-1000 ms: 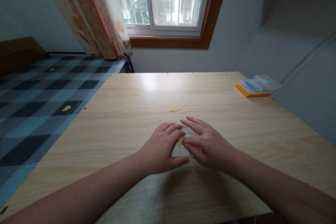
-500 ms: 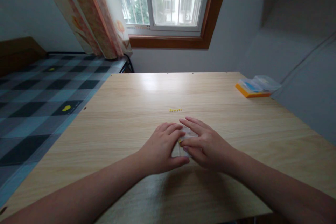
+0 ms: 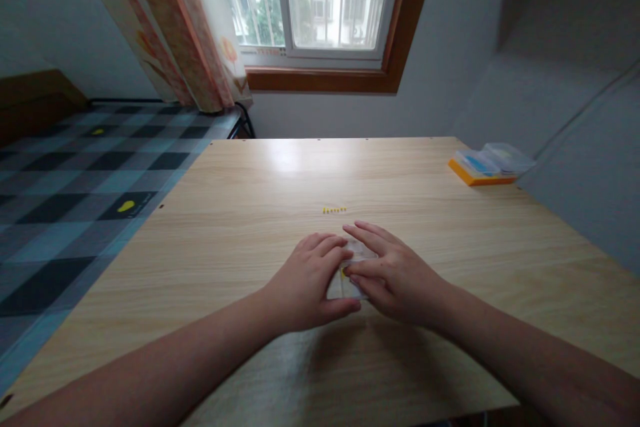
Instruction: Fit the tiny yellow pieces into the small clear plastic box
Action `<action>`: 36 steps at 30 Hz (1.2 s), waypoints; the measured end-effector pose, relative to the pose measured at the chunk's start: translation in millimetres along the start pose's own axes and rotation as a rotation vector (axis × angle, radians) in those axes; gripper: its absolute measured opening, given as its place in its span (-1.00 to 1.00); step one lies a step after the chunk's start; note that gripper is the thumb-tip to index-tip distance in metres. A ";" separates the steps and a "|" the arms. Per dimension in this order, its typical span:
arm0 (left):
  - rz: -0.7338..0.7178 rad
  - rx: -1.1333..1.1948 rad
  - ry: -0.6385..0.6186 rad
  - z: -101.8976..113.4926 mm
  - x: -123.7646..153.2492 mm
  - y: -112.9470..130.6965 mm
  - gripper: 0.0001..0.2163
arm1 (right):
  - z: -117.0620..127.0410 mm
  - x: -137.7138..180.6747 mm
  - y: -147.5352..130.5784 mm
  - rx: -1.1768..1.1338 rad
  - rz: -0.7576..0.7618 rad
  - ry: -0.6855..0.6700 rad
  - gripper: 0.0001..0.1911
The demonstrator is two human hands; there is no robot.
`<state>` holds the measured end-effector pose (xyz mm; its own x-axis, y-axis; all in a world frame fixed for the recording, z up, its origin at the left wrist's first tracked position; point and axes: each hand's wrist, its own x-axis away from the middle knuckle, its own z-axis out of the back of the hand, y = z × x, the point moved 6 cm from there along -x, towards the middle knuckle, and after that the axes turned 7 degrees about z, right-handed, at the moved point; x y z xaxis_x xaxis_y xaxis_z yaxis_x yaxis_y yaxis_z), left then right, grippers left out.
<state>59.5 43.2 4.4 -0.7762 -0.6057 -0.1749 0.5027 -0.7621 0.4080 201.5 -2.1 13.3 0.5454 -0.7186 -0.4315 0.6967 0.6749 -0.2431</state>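
Observation:
A small clear plastic box [image 3: 337, 288] lies on the wooden table in front of me, partly hidden under both hands. My left hand [image 3: 313, 280] is curled round its left side, fingers over the far edge and thumb along the near edge. Over the box's right part, my right hand [image 3: 397, 273] has thumb and index finger drawn together at a small yellow piece [image 3: 344, 272]; its other fingers stretch out above. What kind of piece it is, I cannot make out. Beyond the hands, several tiny yellow pieces [image 3: 334, 210] form a short row on the table.
The light wooden table [image 3: 240, 207] reaches toward the wall below a window [image 3: 335, 7]. At its far right stands an orange-based container [image 3: 483, 170] with clear plastic parts. A bed with a checked cover [image 3: 75, 213] adjoins on the left, near a curtain [image 3: 185, 33].
My right fingertips have shifted slightly to the right, and more of the yellow piece beside them shows. My left hand and the yellow row stay where they were.

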 end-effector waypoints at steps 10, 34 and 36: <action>-0.003 0.000 0.004 -1.0 0.6 -0.7 -0.38 | 1.8 0.9 0.5 0.020 0.002 0.010 -0.75; -0.008 0.034 -0.005 1.7 -1.5 2.1 -0.44 | 3.8 0.3 -5.1 -0.002 0.095 0.037 -0.80; -0.002 0.033 -0.011 1.5 -1.8 2.4 -0.44 | 3.7 -0.4 -4.4 -0.010 0.101 0.023 -0.80</action>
<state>61.6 42.8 7.0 -0.7816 -0.6014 -0.1657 0.4883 -0.7551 0.4374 200.0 -5.4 17.7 0.6018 -0.6426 -0.4743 0.6341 0.7455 -0.2055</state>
